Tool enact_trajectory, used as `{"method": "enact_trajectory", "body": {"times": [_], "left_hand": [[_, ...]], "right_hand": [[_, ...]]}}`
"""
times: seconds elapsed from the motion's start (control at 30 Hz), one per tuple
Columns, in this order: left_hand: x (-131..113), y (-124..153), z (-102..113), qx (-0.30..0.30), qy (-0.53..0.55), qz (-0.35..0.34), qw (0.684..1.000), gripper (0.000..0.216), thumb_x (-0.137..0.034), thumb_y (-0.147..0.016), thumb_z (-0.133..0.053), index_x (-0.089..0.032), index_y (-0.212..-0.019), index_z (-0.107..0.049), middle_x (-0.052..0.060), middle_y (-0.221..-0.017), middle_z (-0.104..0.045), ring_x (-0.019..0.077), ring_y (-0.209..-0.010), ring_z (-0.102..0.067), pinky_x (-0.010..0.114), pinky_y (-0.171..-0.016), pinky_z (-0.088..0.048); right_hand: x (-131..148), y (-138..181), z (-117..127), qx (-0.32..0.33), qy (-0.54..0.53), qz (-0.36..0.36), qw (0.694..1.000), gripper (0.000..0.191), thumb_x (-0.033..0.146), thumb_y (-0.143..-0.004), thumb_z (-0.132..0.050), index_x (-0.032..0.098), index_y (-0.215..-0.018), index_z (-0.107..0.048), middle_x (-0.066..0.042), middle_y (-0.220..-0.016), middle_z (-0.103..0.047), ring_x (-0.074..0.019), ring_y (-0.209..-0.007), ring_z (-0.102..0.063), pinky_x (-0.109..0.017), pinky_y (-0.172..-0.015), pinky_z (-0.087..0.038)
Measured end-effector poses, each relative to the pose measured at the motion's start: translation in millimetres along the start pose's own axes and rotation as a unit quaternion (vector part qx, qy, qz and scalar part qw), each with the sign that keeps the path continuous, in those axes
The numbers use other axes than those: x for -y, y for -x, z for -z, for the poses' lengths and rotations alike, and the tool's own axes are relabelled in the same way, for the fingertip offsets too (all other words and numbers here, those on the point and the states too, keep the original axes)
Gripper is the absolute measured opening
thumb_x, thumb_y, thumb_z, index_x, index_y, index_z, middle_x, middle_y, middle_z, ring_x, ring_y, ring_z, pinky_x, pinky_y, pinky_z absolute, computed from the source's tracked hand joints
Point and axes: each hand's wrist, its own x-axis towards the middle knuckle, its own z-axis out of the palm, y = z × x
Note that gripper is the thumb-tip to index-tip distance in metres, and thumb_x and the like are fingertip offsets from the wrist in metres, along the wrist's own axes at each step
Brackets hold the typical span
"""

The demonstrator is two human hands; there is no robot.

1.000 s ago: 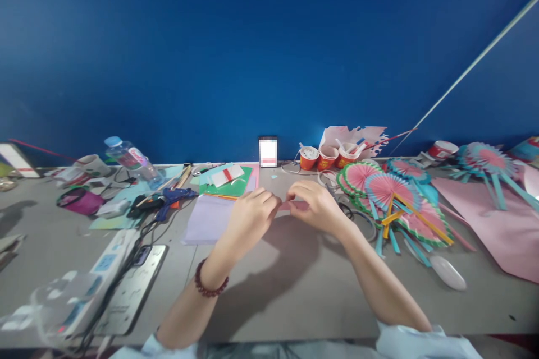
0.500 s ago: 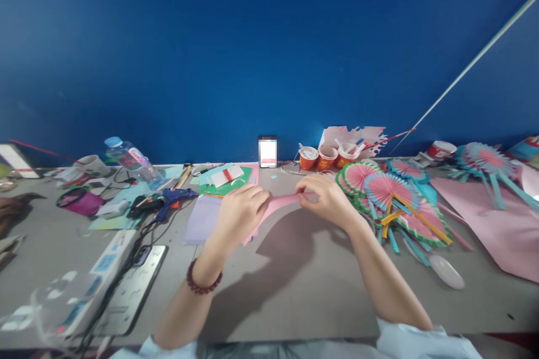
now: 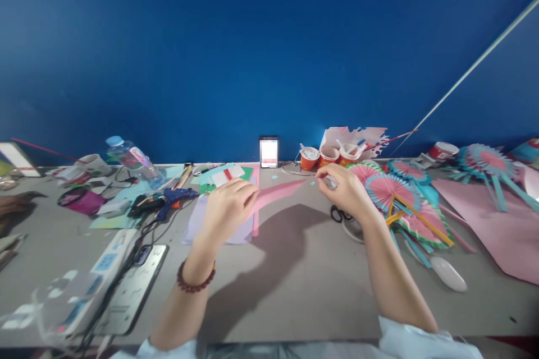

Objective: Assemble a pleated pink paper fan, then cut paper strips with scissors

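Note:
My left hand is closed on one end of a folded strip of pink paper. The strip's free end points right, above the table. My right hand is apart from the strip, its fingers curled and thumb close to the index finger, with nothing visible between them. Black-handled scissors lie on the table, partly hidden under my right hand. Beneath my left hand are a lilac sheet and a pink sheet.
Pleated paper fans and a white spoon-like piece lie at right. Paper cups and an upright phone stand along the blue wall. At left are a glue gun, a bottle, a power strip and another phone.
My right hand has let go of the pink strip and moved right, bringing the scissors into view. My left hand has shifted slightly left, keeping hold of the strip.

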Motion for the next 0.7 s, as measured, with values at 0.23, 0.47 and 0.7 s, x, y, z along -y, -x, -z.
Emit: {"method": "enact_trajectory", "body": {"times": [0.23, 0.47, 0.7], "left_hand": [[-13.6, 0.0, -9.9, 0.06, -0.006, -0.028, 0.998, 0.022, -0.016, -0.091, -0.049, -0.019, -0.078, -0.067, 0.002, -0.069, -0.063, 0.0147, -0.07, -0.056, 0.026, -0.059, -0.037], [-23.5, 2.2, -22.9, 0.085, -0.019, -0.056, 0.995, 0.024, -0.017, -0.094, -0.046, -0.019, -0.081, -0.066, 0.002, -0.068, -0.06, 0.0157, -0.071, -0.054, 0.028, -0.059, -0.034], [-27.5, 0.9, -21.5, 0.124, -0.007, -0.044, 0.991, 0.027, -0.017, -0.094, -0.045, -0.018, -0.08, -0.067, 0.003, -0.069, -0.061, 0.0161, -0.072, -0.055, 0.028, -0.06, -0.035]], "right_hand": [[34.3, 2.9, -14.2, 0.028, -0.056, 0.114, 0.992, 0.009, 0.015, -0.082, -0.059, 0.021, -0.089, -0.061, -0.006, -0.095, -0.065, -0.0215, -0.094, -0.06, -0.035, -0.085, -0.045], [47.4, 3.4, -30.2, 0.072, -0.052, 0.131, 0.987, 0.008, 0.012, -0.082, -0.057, 0.019, -0.082, -0.06, -0.006, -0.085, -0.066, -0.0197, -0.083, -0.061, -0.032, -0.076, -0.046], [47.9, 4.7, -29.5, 0.087, -0.039, 0.121, 0.988, 0.008, 0.012, -0.082, -0.055, 0.02, -0.079, -0.058, -0.004, -0.081, -0.064, -0.0181, -0.078, -0.059, -0.029, -0.071, -0.045]]}}
